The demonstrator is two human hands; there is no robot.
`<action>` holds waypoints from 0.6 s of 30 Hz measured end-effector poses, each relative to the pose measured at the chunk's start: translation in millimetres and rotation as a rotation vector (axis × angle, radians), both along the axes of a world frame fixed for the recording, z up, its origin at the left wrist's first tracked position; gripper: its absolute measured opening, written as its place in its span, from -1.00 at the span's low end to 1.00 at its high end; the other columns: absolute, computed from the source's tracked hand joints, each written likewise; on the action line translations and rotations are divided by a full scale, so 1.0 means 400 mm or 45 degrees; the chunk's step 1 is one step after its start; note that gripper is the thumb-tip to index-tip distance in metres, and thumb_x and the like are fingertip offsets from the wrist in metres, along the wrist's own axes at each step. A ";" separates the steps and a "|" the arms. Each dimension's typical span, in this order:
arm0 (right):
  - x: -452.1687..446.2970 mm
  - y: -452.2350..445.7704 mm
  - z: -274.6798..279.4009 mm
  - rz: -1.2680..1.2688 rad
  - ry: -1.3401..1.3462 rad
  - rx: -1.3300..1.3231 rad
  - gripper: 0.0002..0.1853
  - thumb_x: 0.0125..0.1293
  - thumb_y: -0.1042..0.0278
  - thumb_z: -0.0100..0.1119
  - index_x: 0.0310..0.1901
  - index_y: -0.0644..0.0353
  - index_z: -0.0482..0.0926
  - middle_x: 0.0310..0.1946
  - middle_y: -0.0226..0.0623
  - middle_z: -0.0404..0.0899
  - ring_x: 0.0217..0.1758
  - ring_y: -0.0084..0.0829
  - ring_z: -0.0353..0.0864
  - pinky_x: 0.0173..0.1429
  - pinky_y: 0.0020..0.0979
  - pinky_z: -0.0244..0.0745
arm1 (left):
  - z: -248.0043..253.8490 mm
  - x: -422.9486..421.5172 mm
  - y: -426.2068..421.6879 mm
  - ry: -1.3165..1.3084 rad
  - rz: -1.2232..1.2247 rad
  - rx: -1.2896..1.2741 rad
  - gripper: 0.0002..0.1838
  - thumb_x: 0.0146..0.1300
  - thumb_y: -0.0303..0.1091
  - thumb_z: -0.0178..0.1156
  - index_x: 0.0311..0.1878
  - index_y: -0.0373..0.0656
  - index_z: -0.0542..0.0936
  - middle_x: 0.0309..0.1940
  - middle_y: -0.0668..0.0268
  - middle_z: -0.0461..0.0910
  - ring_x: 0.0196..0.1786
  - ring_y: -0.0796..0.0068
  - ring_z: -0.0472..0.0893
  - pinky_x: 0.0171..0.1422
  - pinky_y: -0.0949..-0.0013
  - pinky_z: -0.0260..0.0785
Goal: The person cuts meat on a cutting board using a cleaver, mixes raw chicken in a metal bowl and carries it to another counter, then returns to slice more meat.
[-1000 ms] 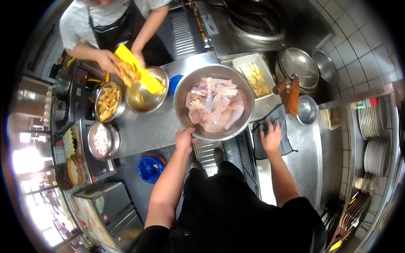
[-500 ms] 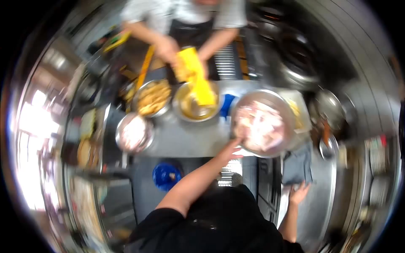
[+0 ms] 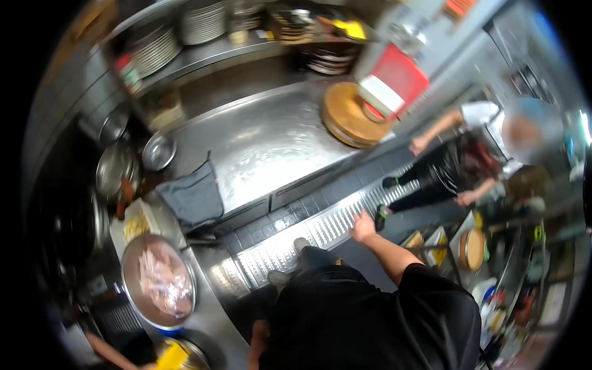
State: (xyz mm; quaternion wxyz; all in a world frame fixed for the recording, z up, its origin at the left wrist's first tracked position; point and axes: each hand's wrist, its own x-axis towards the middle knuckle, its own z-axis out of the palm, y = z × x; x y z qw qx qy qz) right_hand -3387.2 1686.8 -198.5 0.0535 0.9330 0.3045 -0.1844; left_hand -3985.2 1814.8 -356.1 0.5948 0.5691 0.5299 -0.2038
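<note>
My right hand (image 3: 362, 227) is held out over the metal walkway, with nothing visible in it and its fingers loosely apart. Low by my body, near the steel counter (image 3: 213, 314), hangs my left hand (image 3: 261, 330); it is blurred and its fingers cannot be made out. A large metal bowl of raw meat (image 3: 163, 280) stands on that counter, to the left of both hands and touching neither. A dark grey cloth (image 3: 192, 192) lies over the near corner of the steel worktop (image 3: 265, 148).
A co-worker (image 3: 475, 151) stands on the ribbed walkway (image 3: 336, 225) to the right. Another person's arm (image 3: 108, 351) is at lower left, by a yellow cloth (image 3: 172, 356). A round wooden chopping block (image 3: 345, 114) sits on the worktop, below stacked plates (image 3: 203, 23).
My view has swung to the right, towards the worktop and walkway. My left hand has come away from the meat bowl. My right hand has left the grey cloth.
</note>
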 end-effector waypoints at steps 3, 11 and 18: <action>0.040 -0.221 -0.001 -0.402 0.069 -0.186 -0.25 0.26 0.01 0.36 0.44 0.14 0.44 0.59 0.20 0.09 0.60 0.09 0.22 0.60 -0.07 0.23 | 0.043 0.010 0.058 0.091 -0.453 -0.044 -0.77 0.25 -0.29 0.25 -0.12 -0.22 0.71 -0.12 0.06 0.71 -0.07 0.09 0.69 0.05 0.16 0.54; 0.043 -0.498 -0.117 -0.656 0.457 0.093 -0.22 0.30 -0.08 0.37 0.45 0.17 0.42 0.53 0.31 0.17 0.52 0.17 0.36 0.56 -0.10 0.35 | 0.049 0.349 0.237 0.442 -1.030 0.451 -0.59 0.25 -0.11 0.17 -0.02 -0.18 0.78 0.05 -0.08 0.71 0.11 -0.08 0.70 0.32 0.05 0.51; 0.261 -0.546 -0.171 -0.513 0.484 0.227 -0.27 0.31 -0.02 0.37 0.41 0.22 0.45 0.44 0.27 0.33 0.45 0.18 0.43 0.50 -0.08 0.40 | 0.349 1.200 0.232 -0.488 -0.357 0.986 -0.69 0.41 -0.13 0.29 -0.18 -0.24 0.70 -0.23 -0.05 0.73 -0.20 0.05 0.73 -0.03 0.10 0.54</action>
